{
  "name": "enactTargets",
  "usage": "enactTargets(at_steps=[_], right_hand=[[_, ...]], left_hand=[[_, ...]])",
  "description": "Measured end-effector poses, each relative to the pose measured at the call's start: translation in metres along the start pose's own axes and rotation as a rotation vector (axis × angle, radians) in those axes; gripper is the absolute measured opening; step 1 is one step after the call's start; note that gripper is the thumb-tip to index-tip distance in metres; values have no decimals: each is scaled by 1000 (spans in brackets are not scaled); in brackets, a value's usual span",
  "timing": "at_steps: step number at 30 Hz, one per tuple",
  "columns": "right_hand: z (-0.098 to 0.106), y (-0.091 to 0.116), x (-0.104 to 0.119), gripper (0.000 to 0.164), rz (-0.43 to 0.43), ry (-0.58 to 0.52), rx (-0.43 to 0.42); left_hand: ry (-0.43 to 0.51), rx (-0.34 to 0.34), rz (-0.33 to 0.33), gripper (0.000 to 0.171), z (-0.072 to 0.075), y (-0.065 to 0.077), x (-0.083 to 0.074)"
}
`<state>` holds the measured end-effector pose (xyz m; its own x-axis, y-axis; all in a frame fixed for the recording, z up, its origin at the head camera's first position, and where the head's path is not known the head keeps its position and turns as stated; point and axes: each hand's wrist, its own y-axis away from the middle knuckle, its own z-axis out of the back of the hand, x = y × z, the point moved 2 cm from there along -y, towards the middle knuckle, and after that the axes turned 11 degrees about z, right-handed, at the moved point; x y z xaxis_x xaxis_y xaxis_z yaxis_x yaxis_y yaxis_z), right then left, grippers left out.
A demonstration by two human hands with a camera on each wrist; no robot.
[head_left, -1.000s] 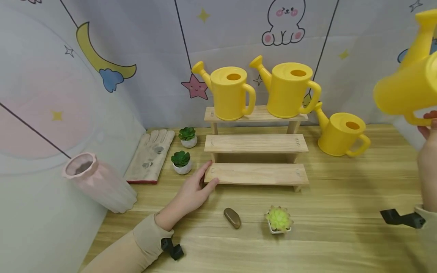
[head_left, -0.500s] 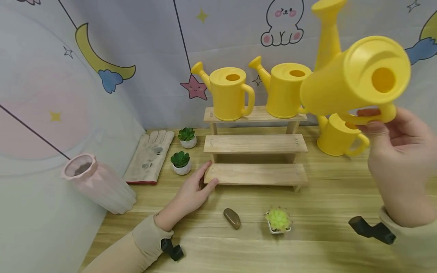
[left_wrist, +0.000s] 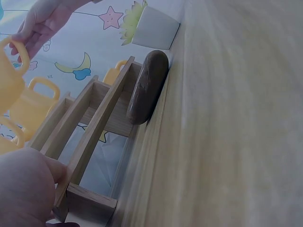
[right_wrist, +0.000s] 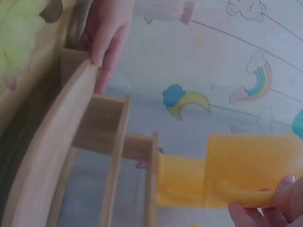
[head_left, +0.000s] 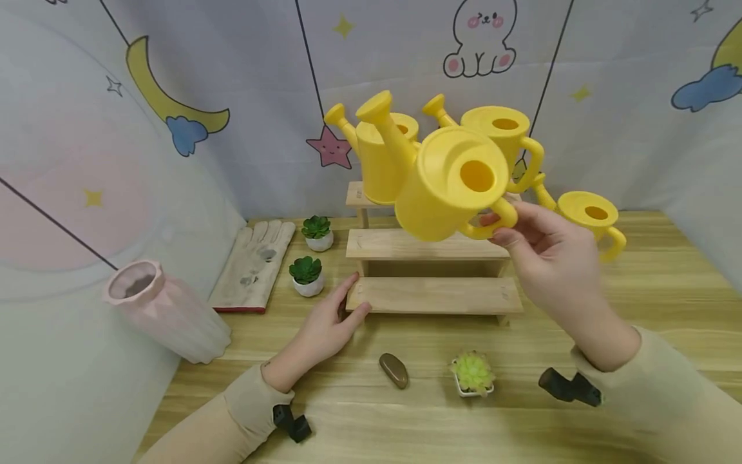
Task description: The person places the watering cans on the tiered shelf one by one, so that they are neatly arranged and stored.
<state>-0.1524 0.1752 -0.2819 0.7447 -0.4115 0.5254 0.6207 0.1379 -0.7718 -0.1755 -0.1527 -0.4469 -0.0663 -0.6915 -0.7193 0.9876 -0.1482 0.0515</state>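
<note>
My right hand grips a yellow watering can by its handle and holds it tilted in the air over the wooden stepped shelf, spout pointing up and left. The right wrist view shows the can with my fingers curled round the handle. My left hand rests with straight fingers on the left end of the lowest step. Two more yellow cans stand on the top step, partly hidden behind the held one. Another can sits on the table to the right.
A pink vase lies at the left, with a grey glove and two small dark succulents beside the shelf. A brown stone and a light green succulent sit in front of it.
My right hand has carried the watering can from the far right leftward and down to above the shelf, turning its spout to the left. The left hand has stayed put.
</note>
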Motion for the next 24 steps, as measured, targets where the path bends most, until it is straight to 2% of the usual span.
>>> enactTargets(at_steps=[4, 11, 24], right_hand=[[-19, -1, -4, 26, -43, 31, 93], [-48, -6, -14, 20, -148, -29, 212], [-70, -10, -24, 21, -210, -6, 304]], left_hand=[[2, -2, -15, 71, 1, 0, -1], [7, 12, -32, 72, 1, 0, -3], [-6, 0, -38, 73, 1, -1, 0]])
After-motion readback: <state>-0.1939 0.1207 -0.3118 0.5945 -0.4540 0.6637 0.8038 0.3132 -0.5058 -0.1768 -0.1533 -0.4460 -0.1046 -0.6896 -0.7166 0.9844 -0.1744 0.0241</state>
